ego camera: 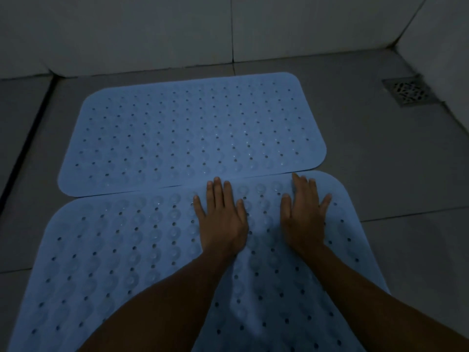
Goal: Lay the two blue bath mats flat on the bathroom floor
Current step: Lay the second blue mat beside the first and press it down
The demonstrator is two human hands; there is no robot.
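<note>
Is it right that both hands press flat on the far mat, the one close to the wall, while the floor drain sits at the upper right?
Not quite. In the head view, the left hand and the right hand press flat on the near mat, not on the far mat close to the wall. Their fingertips only reach the edge where the mats meet. The floor drain is indeed at the upper right.

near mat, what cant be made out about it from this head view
- Near mat, head view: its near edge and lower corners run off the bottom of the frame, so its full extent is unknown.
- The patch under the left hand, right hand and both forearms is covered.
- Dim light hides whether it lies fully flat.
- Whether its far edge overlaps the far mat is unclear.
</note>
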